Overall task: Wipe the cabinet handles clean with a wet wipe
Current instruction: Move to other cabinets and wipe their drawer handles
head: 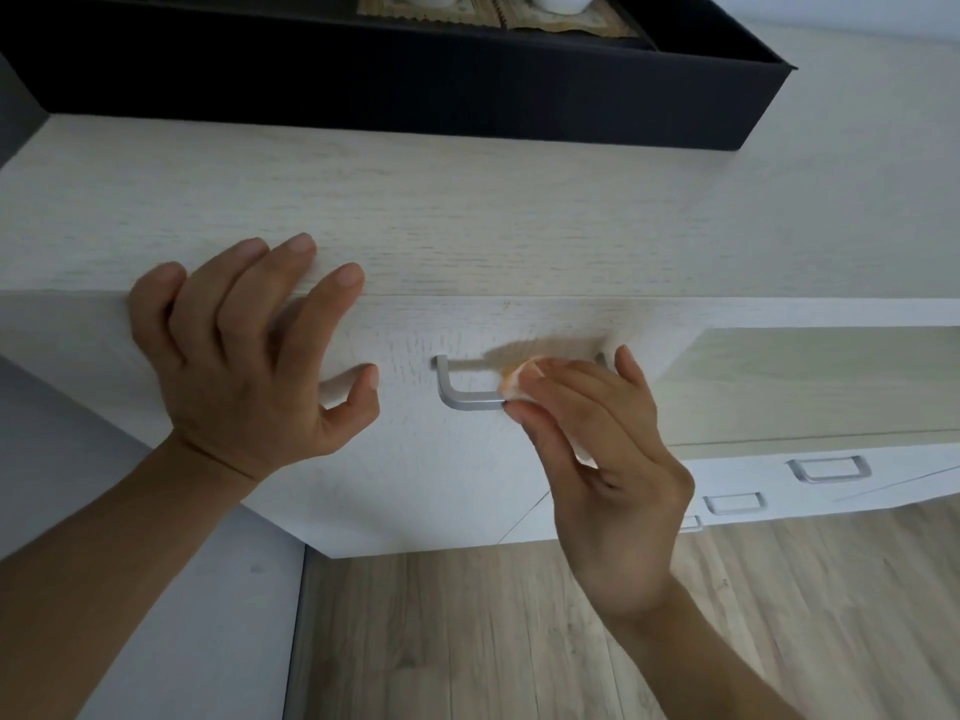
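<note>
Wet wipe (511, 379) sits mid-bar on the silver handle (467, 400) of the cabinet front, pinched in the right hand (597, 459). This looks like the wiping step. Next, slide toward the bare left end. Left hand (244, 356) rests on the cabinet top (519, 200), fingers spread, holding nothing. More handles (828, 470) wait lower right, with nothing in the way.
</note>
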